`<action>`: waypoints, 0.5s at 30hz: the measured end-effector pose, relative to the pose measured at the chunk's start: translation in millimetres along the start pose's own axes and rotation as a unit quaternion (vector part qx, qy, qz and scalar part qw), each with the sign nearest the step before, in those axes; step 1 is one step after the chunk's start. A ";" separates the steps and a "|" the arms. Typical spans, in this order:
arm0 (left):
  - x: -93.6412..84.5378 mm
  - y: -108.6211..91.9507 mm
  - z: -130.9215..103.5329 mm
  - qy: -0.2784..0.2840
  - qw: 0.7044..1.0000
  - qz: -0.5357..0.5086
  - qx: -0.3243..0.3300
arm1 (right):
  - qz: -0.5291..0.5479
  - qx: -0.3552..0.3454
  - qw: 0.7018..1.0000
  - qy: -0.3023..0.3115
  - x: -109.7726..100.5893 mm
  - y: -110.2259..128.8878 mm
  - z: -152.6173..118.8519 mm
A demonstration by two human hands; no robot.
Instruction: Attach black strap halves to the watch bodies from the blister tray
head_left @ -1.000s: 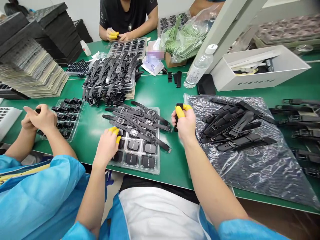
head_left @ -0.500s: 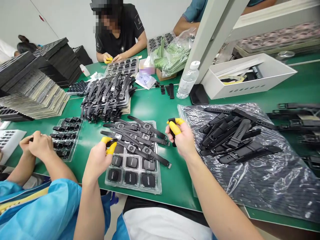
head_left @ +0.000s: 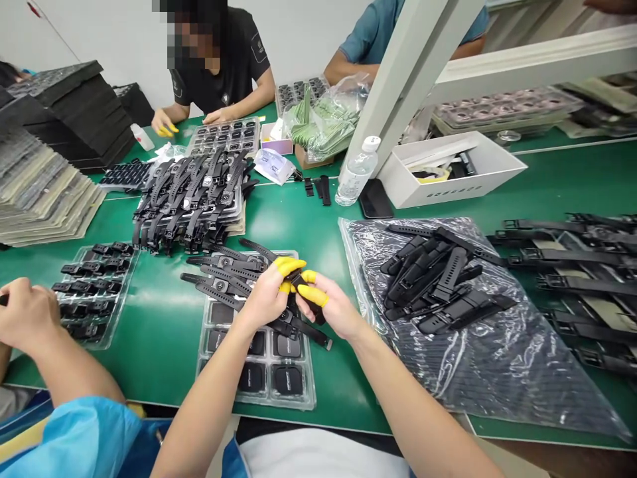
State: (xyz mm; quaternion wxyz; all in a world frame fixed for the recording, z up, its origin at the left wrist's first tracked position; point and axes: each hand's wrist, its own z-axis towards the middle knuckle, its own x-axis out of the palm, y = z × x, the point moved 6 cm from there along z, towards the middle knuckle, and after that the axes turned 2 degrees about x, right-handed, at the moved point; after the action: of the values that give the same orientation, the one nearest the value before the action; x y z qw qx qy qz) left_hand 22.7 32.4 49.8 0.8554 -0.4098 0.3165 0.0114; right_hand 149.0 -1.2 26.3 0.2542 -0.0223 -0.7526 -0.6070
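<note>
My left hand (head_left: pixel 271 292), with yellow finger covers, pinches a small black watch part at its fingertips. My right hand (head_left: pixel 326 299), also in yellow covers, closes on a black strap (head_left: pixel 312 307); the fingertips of both hands meet there. Beneath and beside them, black watches with straps (head_left: pixel 221 282) lie across a clear tray (head_left: pixel 307 392) whose compartments hold dark square pieces (head_left: pixel 287 380). Loose black straps (head_left: pixel 450 272) are piled on a plastic bag (head_left: pixel 497 372) to the right of my hands.
Stacked trays of watches (head_left: pixel 192 199) stand beyond my hands. A bottle (head_left: pixel 357 171), a phone (head_left: pixel 375 199) and a white box (head_left: pixel 448 189) are farther back. More straps (head_left: pixel 592 265) lie right. A co-worker's hand (head_left: pixel 30 315) is at the left, another person (head_left: pixel 219 73) across the table.
My two hands have come together over the watches from either side of the tray. The view has shifted. Across the table, a person's yellow-covered hand has moved left, away from the other hand.
</note>
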 end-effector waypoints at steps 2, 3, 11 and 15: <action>-2.8 -2.3 -1.5 0.022 1.000 0.015 0.006 | -0.009 0.010 1.000 0.006 2.6 -2.4 -0.1; -3.9 -3.1 -1.4 0.032 0.999 0.020 0.006 | -0.011 0.016 1.000 0.010 3.1 -4.0 -0.1; -7.6 -7.5 2.3 0.021 1.000 -0.011 -0.003 | 0.058 0.023 0.998 0.003 -2.6 -12.5 3.9; -5.0 -8.0 2.0 -0.003 1.000 -0.013 -0.004 | 0.095 0.030 0.995 0.003 0.6 -9.3 4.8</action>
State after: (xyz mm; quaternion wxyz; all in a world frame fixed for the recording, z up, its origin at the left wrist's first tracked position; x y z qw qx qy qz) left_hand 22.0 29.7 59.1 0.8548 -0.4170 0.3089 0.0025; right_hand 143.5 0.6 17.5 0.3139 -0.0846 -0.7638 -0.5576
